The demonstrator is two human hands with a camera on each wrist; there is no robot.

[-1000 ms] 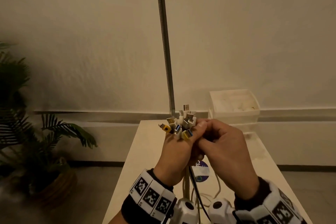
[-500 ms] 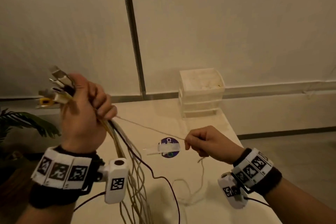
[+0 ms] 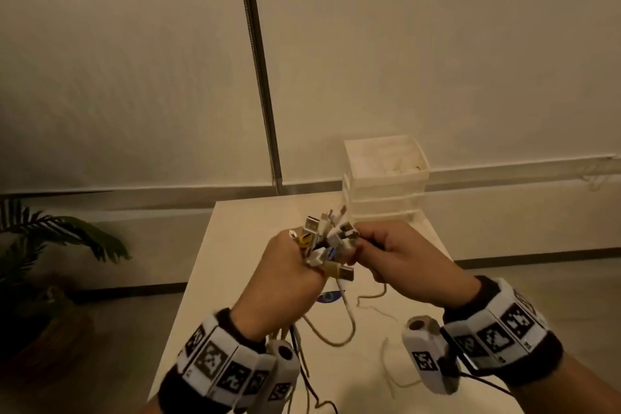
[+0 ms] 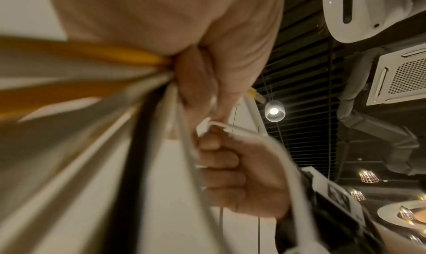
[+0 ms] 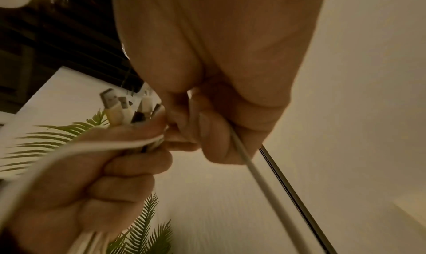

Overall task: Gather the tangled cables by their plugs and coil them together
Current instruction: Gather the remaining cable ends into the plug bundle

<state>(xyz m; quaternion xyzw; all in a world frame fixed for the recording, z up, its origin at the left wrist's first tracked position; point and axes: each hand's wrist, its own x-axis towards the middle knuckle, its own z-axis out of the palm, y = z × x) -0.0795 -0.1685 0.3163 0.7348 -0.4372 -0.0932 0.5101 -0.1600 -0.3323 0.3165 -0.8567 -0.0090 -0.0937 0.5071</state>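
Note:
My left hand [image 3: 289, 276] grips a bundle of cable plugs [image 3: 327, 240] that stick up out of the fist above the white table [image 3: 232, 265]. White, yellow and black cables [image 3: 339, 329] hang from the fist down to the tabletop. My right hand [image 3: 379, 254] is pressed against the bundle from the right. In the right wrist view it pinches a thin white cable [image 5: 244, 157] beside the plugs [image 5: 119, 106] held in my left hand [image 5: 92, 176]. In the left wrist view the cables [image 4: 96, 101] fan out from my left fist, and my right hand [image 4: 232, 168] holds a white cable.
A white drawer unit [image 3: 386, 178] stands at the table's far right. A metal pole [image 3: 258, 84] rises behind the far edge. A potted plant [image 3: 50, 245] sits on the floor to the left. A round sticker [image 3: 327, 297] and loose cable loops lie on the tabletop.
My left hand came down from the upper left with the plug bundle. My right hand moved up and left with its thin cable, and both hands now meet over the table's middle.

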